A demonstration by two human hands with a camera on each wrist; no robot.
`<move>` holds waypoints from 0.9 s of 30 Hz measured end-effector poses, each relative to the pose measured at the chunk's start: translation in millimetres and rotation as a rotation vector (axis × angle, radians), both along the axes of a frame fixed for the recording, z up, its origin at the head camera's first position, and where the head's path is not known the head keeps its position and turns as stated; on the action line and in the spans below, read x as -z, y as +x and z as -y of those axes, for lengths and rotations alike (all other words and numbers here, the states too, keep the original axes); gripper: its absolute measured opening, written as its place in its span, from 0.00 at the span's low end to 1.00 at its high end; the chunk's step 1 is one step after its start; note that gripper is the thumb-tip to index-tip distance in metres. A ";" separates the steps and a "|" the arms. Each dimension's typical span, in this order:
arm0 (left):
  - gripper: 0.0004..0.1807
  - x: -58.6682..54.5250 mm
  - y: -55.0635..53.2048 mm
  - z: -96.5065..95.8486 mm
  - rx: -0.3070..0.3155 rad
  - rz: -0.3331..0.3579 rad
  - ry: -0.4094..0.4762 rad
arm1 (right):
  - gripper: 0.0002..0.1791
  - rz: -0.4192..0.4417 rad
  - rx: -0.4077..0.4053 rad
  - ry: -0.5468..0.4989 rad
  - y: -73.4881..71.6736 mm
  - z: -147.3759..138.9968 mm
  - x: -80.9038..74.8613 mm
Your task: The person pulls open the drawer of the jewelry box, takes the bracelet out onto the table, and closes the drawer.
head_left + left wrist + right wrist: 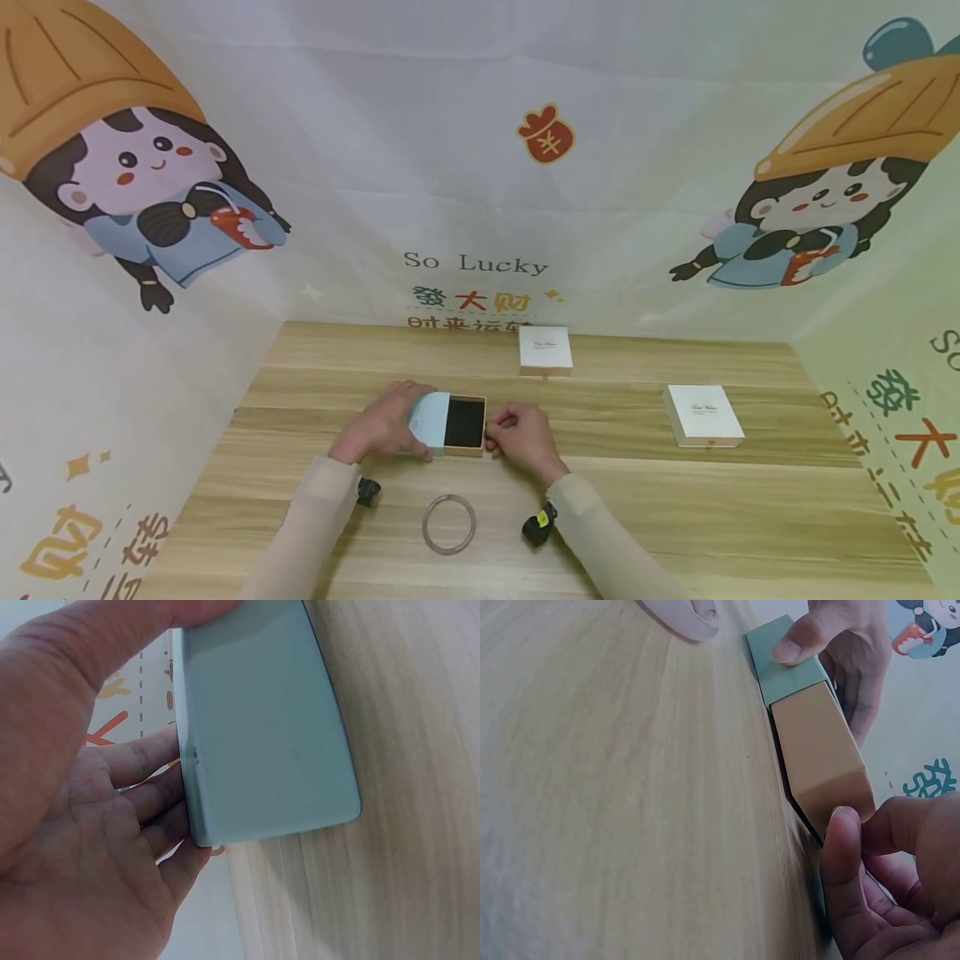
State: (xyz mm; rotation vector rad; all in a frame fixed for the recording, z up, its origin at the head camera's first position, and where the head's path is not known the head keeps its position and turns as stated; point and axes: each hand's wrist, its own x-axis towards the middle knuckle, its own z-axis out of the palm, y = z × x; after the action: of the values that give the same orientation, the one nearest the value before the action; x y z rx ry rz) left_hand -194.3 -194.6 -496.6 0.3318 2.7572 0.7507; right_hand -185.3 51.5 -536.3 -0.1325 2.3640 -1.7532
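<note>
A drawer-style gift box lies flat on the table, its pale blue-green sleeve (431,423) on the left. From the sleeve's right end its tan inner drawer (814,735) stands partly out, with a black pad (465,422) inside. My left hand (384,421) grips the sleeve, thumb along the near side and fingers along the far side. At the drawer's outer end, my right hand (523,433) pinches with thumb and index finger; whatever sits between those fingertips is hidden. A translucent, pinkish bangle (425,525) lies on the table in front of the box.
Two closed white boxes with small print stand on the wooden table (600,508): one white box (545,350) at the back edge, another white box (705,415) to the right. A printed cloth backdrop (360,150) walls the back and both sides.
</note>
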 end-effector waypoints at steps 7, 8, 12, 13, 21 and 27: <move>0.58 -0.9 0.7 -1.7 0.004 -0.002 0.006 | 0.05 -0.008 -0.007 -0.003 -1.0 2.9 1.8; 0.58 -0.9 0.7 -1.8 0.003 -0.002 0.005 | 0.05 -0.012 -0.005 -0.004 -1.2 3.6 2.1; 0.58 -1.5 0.7 -1.4 -0.001 -0.003 0.003 | 0.04 -0.025 -0.002 0.001 -0.9 6.5 2.0; 0.57 -1.8 0.9 -1.3 -0.002 -0.002 0.003 | 0.04 -0.028 -0.003 0.003 -0.7 7.4 2.2; 0.57 -2.2 1.9 -0.8 -0.007 -0.001 0.010 | 0.04 -0.010 -0.011 -0.004 -0.2 14.0 0.9; 0.56 -2.0 1.3 0.2 0.009 -0.009 0.006 | 0.04 -0.014 -0.015 -0.017 0.0 21.2 2.2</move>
State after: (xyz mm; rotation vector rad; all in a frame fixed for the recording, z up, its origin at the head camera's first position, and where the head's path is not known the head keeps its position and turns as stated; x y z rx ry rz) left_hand -193.0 -194.8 -494.6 0.3501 2.7608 0.7569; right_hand -185.3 30.3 -538.5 -0.1656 2.3517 -1.7720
